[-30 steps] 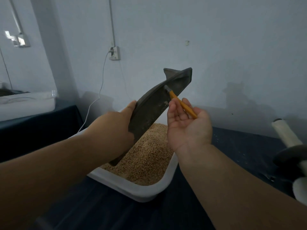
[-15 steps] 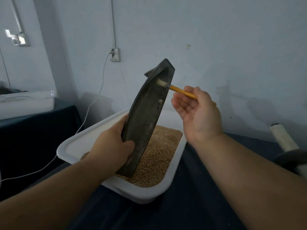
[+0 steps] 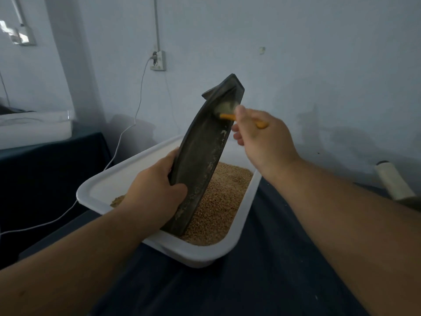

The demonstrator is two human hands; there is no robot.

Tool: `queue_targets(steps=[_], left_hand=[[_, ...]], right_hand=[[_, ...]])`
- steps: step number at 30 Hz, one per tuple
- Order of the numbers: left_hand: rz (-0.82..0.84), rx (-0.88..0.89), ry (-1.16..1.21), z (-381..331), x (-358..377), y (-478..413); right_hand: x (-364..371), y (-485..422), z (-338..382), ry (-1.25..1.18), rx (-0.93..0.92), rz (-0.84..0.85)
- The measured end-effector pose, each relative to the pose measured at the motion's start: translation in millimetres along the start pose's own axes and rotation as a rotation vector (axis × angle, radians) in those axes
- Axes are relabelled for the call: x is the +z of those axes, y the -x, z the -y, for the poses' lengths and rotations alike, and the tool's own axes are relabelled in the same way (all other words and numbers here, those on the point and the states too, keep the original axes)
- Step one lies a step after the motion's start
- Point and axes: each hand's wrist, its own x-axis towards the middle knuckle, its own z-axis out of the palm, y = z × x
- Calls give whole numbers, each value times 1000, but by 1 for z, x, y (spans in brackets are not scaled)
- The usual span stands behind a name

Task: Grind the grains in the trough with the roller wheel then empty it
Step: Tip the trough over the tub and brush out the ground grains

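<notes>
The dark boat-shaped trough (image 3: 205, 151) stands steeply on end, its lower tip down in the grains (image 3: 218, 201) that fill the white tub (image 3: 205, 254). My left hand (image 3: 152, 190) grips the trough's lower half from the left. My right hand (image 3: 262, 135) pinches a small brush with an orange handle (image 3: 227, 116); its pale bristles touch the inside of the trough near the upper end. Pale dust streaks the trough's inner right wall. The roller wheel (image 3: 396, 185), with its pale handle, lies at the right edge, partly cut off by the frame.
The tub sits on a dark cloth-covered table (image 3: 273, 281). A white cable (image 3: 127, 133) runs from a wall socket (image 3: 158, 60) down behind the tub's left side. Another white container (image 3: 34, 126) rests on a second dark table at the far left.
The trough has swung from a slant to nearly upright over the tub. My right hand has turned over, and the brush now sits lower inside the trough's upper end.
</notes>
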Motion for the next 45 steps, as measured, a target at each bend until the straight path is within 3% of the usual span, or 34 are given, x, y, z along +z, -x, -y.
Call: queue_targets(steps=[5,9,12,15,21,28,32,37,40,43,45], left_hand=[[3,-33,1,1,0,-1],[5,-52,6,2,0,0],[4,-54,2,0,0,0],[2,-63,-19,-1,0,0],[3,-95,-41,1,0,0],[-14,-55,-47,0,2,0],[-15,-56,-32,-1,2,1],[-18,-70,-52,1,1,1],[-20,-65,-47,1,1,2],[-30,-37,-34,-1,3,2],[-39,-22,-29,-2,3,2]], right_hand=[[4,18,-2,-164,42,145],[-4,6,7,-347,70,-16],[4,0,6,-230,112,-49],[16,17,-4,-169,126,49],[14,45,-4,-361,206,416],[3,5,12,-295,167,63],[17,28,0,-248,164,209],[9,45,0,-404,258,469],[-4,30,12,-361,181,332],[-10,9,19,-71,-7,96],[-8,5,19,95,-76,48]])
